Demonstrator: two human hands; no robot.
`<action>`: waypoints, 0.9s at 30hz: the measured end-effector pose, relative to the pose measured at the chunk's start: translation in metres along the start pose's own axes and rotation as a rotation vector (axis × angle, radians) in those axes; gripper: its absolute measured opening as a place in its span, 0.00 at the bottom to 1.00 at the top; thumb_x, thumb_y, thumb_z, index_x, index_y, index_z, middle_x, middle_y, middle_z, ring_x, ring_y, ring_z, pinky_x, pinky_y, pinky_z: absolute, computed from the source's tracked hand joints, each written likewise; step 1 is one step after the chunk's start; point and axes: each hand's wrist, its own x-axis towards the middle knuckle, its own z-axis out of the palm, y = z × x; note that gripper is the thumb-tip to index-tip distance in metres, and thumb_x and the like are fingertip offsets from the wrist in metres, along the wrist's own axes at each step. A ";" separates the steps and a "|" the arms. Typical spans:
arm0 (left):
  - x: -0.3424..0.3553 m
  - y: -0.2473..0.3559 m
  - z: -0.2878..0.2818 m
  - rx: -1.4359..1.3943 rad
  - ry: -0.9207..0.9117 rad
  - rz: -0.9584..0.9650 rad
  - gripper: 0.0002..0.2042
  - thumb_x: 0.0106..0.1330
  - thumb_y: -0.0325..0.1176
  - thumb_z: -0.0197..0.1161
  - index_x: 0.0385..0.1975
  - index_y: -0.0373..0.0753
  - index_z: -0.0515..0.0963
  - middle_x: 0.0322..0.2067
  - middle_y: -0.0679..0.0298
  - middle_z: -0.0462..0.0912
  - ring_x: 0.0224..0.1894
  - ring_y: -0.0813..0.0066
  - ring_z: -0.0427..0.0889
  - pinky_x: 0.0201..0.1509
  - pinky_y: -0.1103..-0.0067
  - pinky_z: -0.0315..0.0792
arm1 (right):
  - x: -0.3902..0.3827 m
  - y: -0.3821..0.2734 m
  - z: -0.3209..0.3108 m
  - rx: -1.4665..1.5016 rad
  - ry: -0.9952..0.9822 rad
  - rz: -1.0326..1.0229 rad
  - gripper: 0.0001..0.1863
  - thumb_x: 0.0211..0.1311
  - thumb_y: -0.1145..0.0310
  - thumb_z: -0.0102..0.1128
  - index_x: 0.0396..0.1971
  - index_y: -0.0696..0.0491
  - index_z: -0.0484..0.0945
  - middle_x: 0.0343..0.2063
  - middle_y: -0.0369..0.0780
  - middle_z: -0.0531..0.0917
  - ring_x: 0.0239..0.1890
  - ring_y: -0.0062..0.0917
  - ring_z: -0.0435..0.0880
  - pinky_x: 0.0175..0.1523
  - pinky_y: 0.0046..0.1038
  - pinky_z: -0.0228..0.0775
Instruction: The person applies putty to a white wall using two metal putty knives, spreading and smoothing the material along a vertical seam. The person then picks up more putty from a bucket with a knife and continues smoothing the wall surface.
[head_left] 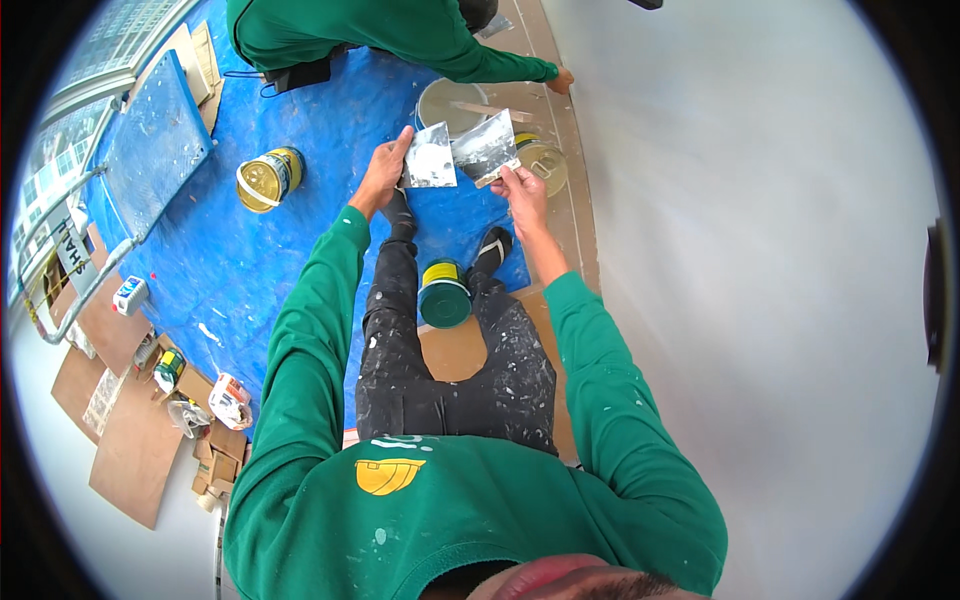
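My left hand (382, 172) is closed on a wide metal scraper (430, 158), its shiny square blade smeared with white. In my right hand (523, 192) is a second metal scraper (487, 146), tilted, with white marks near its lower edge. The two blades face each other, their inner edges close together; whether they touch I cannot tell. My fingers hide the gripped ends. Just beyond them stands a pale round bucket (436, 98), partly covered by the blades, with a wooden stick (482, 108) across it. Beside my right hand is a tub with a yellowish lid (545, 168).
A green tin (444, 305) stands between my legs. A yellow-lidded tin (262, 185) sits on the blue sheet (330, 140). A co-worker's green sleeve (480, 62) reaches toward the white wall (720, 250) at right. A blue platform (158, 140), boards and boxes lie left.
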 end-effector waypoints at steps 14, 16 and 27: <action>-0.213 0.137 0.094 -0.080 0.006 0.285 0.29 0.75 0.57 0.56 0.41 0.30 0.82 0.35 0.65 0.84 0.33 0.82 0.78 0.40 0.80 0.74 | -0.224 -0.192 -0.054 0.056 -0.091 -0.404 0.08 0.73 0.69 0.59 0.42 0.59 0.82 0.35 0.36 0.86 0.35 0.16 0.84 0.42 0.21 0.79; -0.274 0.173 0.127 -0.179 -0.052 0.342 0.29 0.75 0.58 0.56 0.44 0.30 0.81 0.38 0.63 0.85 0.35 0.80 0.82 0.43 0.79 0.77 | -0.266 -0.226 -0.063 0.099 -0.052 -0.499 0.09 0.74 0.69 0.58 0.42 0.59 0.83 0.35 0.35 0.86 0.35 0.16 0.84 0.42 0.21 0.79; -0.484 0.237 0.272 -0.420 -0.504 0.445 0.23 0.78 0.48 0.56 0.53 0.29 0.76 0.47 0.59 0.85 0.47 0.73 0.86 0.53 0.75 0.81 | -0.509 -0.340 -0.021 0.057 0.350 -1.257 0.10 0.75 0.73 0.52 0.43 0.64 0.80 0.36 0.39 0.80 0.34 0.19 0.81 0.39 0.23 0.79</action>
